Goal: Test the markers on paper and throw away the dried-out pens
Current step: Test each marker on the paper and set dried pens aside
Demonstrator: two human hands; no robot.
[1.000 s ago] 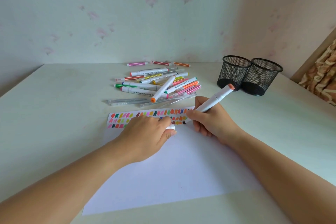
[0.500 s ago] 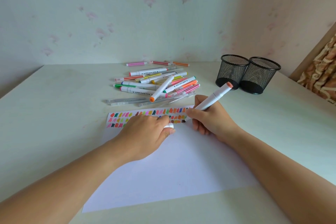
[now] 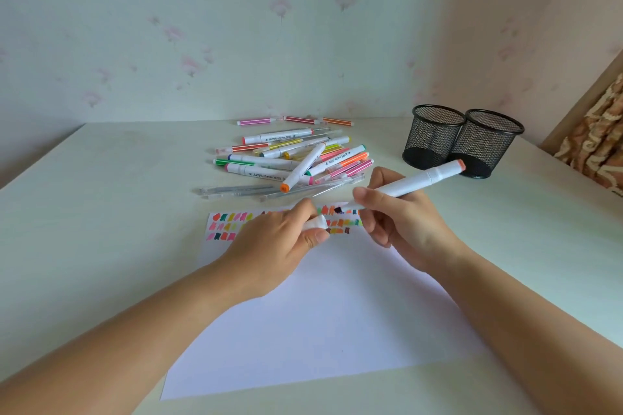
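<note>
While the right hand (image 3: 401, 216) grips a bare-tipped marker (image 3: 414, 183) over the paper's (image 3: 337, 313) far edge and the left hand (image 3: 276, 242) pinches its cap (image 3: 315, 223), careless recapping could stain skin.

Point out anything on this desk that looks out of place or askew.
Nothing damaged or spilled. The markers lie in a loose criss-cross heap behind the paper, while both mesh cups beside them show no pens inside. The paper lies askew.

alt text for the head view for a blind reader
A person's right hand holds a white marker tip-down over a sheet of paper with rows of colour swatches, while the left hand grips a white cap. A pile of markers and two black mesh cups sit behind.
</note>
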